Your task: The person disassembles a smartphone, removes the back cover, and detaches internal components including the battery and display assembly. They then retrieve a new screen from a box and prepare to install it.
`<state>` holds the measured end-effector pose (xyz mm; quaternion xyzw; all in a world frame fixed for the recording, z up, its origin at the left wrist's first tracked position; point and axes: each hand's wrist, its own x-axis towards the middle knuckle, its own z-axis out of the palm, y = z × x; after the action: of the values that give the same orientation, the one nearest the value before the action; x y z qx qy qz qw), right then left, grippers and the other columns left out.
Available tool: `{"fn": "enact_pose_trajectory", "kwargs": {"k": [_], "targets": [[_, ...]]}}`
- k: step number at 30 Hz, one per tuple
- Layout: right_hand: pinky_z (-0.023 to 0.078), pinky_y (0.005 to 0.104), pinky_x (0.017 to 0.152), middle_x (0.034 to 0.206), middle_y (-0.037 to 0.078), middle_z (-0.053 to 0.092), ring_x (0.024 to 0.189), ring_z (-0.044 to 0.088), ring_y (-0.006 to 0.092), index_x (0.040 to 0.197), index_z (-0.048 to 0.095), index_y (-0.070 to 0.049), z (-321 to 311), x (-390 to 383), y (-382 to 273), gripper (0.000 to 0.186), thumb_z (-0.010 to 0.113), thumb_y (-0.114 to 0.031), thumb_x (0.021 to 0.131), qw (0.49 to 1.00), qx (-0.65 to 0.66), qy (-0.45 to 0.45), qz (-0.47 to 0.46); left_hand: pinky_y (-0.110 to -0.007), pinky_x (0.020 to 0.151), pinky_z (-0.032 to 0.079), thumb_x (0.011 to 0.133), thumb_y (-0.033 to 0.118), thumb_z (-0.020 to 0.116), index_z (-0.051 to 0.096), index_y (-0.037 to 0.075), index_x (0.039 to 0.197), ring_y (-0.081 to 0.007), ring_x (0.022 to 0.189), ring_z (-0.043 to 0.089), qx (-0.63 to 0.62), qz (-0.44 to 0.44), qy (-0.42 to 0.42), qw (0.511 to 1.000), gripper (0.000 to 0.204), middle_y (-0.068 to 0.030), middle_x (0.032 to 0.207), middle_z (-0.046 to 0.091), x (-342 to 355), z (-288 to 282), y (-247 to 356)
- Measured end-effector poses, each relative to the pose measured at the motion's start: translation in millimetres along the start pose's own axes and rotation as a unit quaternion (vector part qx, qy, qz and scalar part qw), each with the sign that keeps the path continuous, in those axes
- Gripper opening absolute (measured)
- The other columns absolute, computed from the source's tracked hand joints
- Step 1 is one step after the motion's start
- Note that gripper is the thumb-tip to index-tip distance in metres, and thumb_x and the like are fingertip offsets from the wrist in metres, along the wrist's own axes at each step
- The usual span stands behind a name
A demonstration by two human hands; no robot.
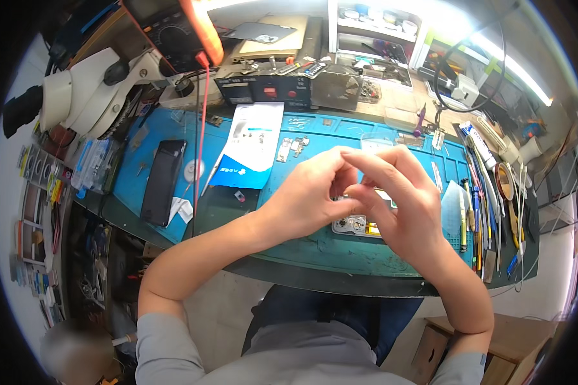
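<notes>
Both hands are up over the mat, fingertips brought together in front of the body. Left hand (305, 196) comes in from the left, fingers curled, thumb reaching toward the other hand. Right hand (412, 208) comes in from the right, index finger arched over, thumb bent inward. Tips overlap in this view; can't tell whether either hand pinches anything small, the fingers hide it.

Opened device (350, 224) is on the blue mat (315, 256), below the hands and partly hidden by them. Visible bits: pale edge, a round dark part, some yellow. Can't tell whether any finger touches it.

Left side of the mat: black phone (164, 183) lying flat, crumpled white tissue (181, 210) just beside its lower end, white disc (194, 170) to its right. White and blue leaflet (250, 138) lies between the disc and the small circuit parts (293, 147).

Right side: long row of hand tools (478, 218), roughly parallel, mat edge outward. Purple screwdriver (420, 120) is farther back.

Back of bench: dark box (263, 93) with a red switch, loose tools on top. White microscope (87, 106) at upper left. Multimeter (167, 29) stands tilted near it, red lead (205, 122) hanging down across the view.
</notes>
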<state>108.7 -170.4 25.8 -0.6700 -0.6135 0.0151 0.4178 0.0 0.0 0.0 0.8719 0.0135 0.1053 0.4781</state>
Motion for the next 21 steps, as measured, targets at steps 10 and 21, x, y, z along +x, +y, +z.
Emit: {"fn": "enact_pose_trajectory", "kwargs": {"k": [10, 21], "targets": [[0.053, 0.0324, 0.081, 0.101, 0.011, 0.064, 0.087, 0.064, 0.0215, 0.139, 0.061, -0.007, 10.5, 2.5, -11.2, 0.058, 0.063, 0.014, 0.085, 0.998, 0.028, 0.038, 0.045, -0.035, 0.089, 0.048, 0.096, -0.002, 0.056, 0.067, -0.002, 0.105, -0.025, 0.104, 0.06, -0.508, 0.025, -0.234, 0.829, 0.014, -0.0121, 0.107, 0.064, -87.2, -6.8, 87.2], [0.052, 0.0327, 0.077, 0.1, 0.011, 0.064, 0.081, 0.061, 0.0197, 0.136, 0.062, -0.004, 19.5, -3.1, -8.5, 0.053, 0.071, 0.006, 0.084, 0.978, 0.175, 0.085, 0.069, -0.028, 0.081, 0.049, 0.083, -0.01, 0.046, 0.067, -0.004, 0.11, -0.016, 0.091, 0.061, -0.694, -0.027, -0.29, 0.659, 0.035, -0.0093, 0.107, 0.069, -105.2, 23.9, 119.7]]}}
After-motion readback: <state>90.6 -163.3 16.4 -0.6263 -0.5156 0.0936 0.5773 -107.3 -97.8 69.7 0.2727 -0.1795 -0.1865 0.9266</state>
